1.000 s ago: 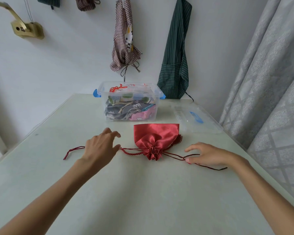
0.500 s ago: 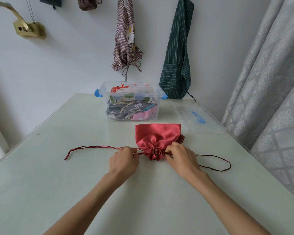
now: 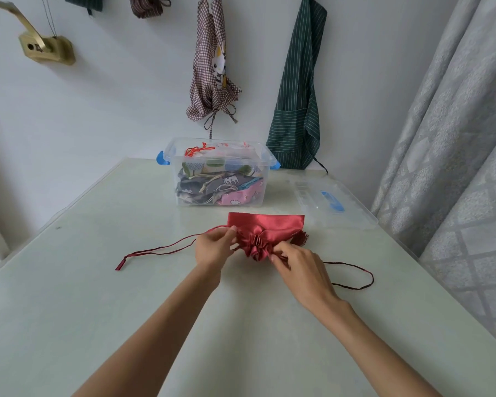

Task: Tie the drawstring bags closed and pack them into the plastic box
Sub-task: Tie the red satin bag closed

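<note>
Both hands pinch cords beside the red bag, gathered mouth toward the person, cords running left-right.

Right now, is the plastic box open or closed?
Open: the plastic box has no lid on; its clear lid lies on the table beside it.

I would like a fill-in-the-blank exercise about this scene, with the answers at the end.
1. Both hands work at the gathered mouth of the ____ satin bag.
2. The plastic box already holds several bags and has no ____ on it.
3. The left hand pinches the bag's ____.

Answers: red; lid; cord
</note>
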Demonstrator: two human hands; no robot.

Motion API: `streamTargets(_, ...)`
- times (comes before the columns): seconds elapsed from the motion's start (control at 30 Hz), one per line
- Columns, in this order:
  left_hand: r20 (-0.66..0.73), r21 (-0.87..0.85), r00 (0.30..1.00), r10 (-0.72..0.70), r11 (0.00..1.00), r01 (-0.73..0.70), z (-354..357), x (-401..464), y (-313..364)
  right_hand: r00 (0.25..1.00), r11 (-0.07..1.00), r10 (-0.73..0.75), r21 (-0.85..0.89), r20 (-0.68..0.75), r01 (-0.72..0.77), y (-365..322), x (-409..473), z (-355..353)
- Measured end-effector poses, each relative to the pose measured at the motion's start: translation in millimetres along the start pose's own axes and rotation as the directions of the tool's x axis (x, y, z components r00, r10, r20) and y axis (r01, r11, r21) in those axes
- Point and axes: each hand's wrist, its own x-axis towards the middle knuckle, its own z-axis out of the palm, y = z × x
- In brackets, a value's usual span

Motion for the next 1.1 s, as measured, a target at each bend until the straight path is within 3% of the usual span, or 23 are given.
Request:
streamTargets(0.1, 0.063, -0.233, 0.994, -0.089, 0.967, 0.101, -4, -1, -2, 0.999, 0.998, -0.010, 0.061, -0.034, 0.012, 2, 0, 0)
streamTargets(0.27, 0.172, -0.187, 0.968, -0.185, 0.958, 0.216, -21, -4, -8, 1.000, 0.998, 0.016, 0.052, 0.022, -0.017, 5, -6, 2)
streamTargets(0.4, 0.259, -0.143, 0.962, -0.083, 0.982, 0.124, -25, -9, 5, 1.000, 0.993, 0.002, 0.115, -0.015, -0.001, 5, -7, 0)
streamTargets(0.57, 0.118, -0.097, 0.985, 0.126, 0.989, -0.114, -12, -13, 7, 0.995, 0.995, -0.038, 0.092, -0.094, 0.046, -6, -8, 2)
streamTargets(0.67, 0.140, -0.058, 0.977, 0.158, 0.987, -0.151, -14, -18, 3, 0.999, 0.993, -0.009, 0.120, -0.042, 0.014, -7, -7, -4)
streamTargets(0.93, 0.267, -0.070, 0.959, 0.093, 0.995, -0.077, -20, -18, -3, 0.978, 0.975, -0.192, 0.130, 0.079, 0.181, -3, -10, 5)
streamTargets(1.1, 0.364, -0.169, 0.930, -0.049, 0.979, 0.118, -19, -15, 9, 0.992, 0.967, -0.120, 0.229, 0.031, 0.110, -3, -3, -2)
